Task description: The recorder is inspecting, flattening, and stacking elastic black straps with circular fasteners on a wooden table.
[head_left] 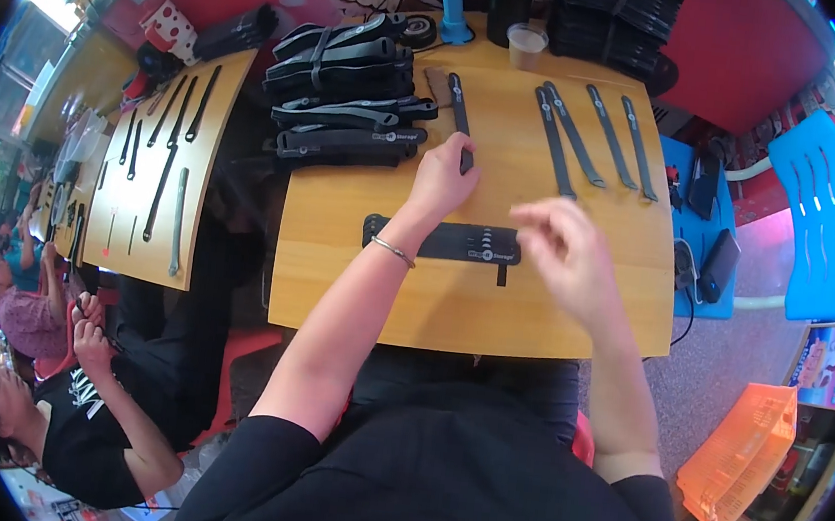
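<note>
My left hand [445, 178] is closed around the near end of a black strap [459, 106], which lies away from me on the wooden table [334, 293]. My right hand [571, 253] hovers over the table's right half. Its fingers are half bent and apart, with nothing visible in them. Between and below the hands lies a flat black strap bundle [440, 240] with white printing, set crosswise. A short black tab [502, 275] sticks out from its near edge. To the right, several loose black straps [555, 143] lie lengthwise.
Stacked black strap bundles [341, 67] stand at the back left, more bundles [612, 18] at the back right. A blue fan [452, 3] and a plastic cup [526, 46] are at the far edge. A co-worker [91, 410] sits left by another table [145, 219]. An orange crate [738, 457] sits right.
</note>
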A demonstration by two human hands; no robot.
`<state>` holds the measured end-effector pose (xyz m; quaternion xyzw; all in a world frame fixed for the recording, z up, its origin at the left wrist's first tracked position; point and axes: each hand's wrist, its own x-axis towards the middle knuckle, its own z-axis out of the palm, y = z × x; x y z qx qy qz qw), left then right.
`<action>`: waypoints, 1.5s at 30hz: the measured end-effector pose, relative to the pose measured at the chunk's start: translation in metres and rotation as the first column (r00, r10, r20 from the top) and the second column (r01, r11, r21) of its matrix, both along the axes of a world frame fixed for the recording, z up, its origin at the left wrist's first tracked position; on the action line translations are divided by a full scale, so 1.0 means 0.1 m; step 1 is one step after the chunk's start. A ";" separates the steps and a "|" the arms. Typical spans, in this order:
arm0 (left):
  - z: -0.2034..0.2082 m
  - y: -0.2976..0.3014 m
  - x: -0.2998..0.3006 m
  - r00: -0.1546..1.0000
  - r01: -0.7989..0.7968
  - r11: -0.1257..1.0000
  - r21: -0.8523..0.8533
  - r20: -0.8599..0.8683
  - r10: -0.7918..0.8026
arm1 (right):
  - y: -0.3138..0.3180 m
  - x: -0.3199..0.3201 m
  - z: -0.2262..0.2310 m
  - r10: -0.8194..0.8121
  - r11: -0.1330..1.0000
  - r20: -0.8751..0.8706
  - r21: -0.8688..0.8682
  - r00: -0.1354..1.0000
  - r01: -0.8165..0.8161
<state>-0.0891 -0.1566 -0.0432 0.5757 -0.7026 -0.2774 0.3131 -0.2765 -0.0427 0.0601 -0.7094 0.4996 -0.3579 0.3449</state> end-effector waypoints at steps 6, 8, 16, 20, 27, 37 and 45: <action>0.16 0.24 0.01 0.992 0.048 0.990 -0.132 -0.106 -0.063 | -0.86 -0.18 -0.62 -0.197 0.917 -0.329 -0.394 0.923 0.055; 0.30 0.40 0.03 0.985 0.042 0.977 -0.209 -0.153 -0.075 | -0.96 -0.18 -0.67 -0.195 0.941 -0.344 -0.328 0.918 0.077; 0.87 1.26 0.36 0.940 0.247 0.902 -0.353 -0.140 -0.312 | -0.56 0.21 -0.43 -0.192 0.696 0.724 0.576 0.663 -0.428; 0.84 1.51 0.57 0.903 0.326 0.940 -0.105 -0.262 -0.342 | -0.32 0.23 -0.33 -0.140 0.752 0.854 0.421 0.501 -0.508; 0.53 1.74 0.95 0.718 0.025 0.942 0.336 -0.661 0.217 | 0.15 0.07 -0.50 -0.132 0.841 0.779 0.415 0.613 -0.346; 0.27 1.58 1.10 0.791 -0.076 0.957 0.279 -0.567 0.228 | 0.45 -0.08 -0.87 -0.261 0.909 0.420 0.410 0.869 0.075; 0.13 1.45 1.15 0.830 -0.191 0.941 0.279 -0.465 0.306 | 0.37 0.00 -0.86 -0.322 0.884 0.364 0.445 0.874 0.140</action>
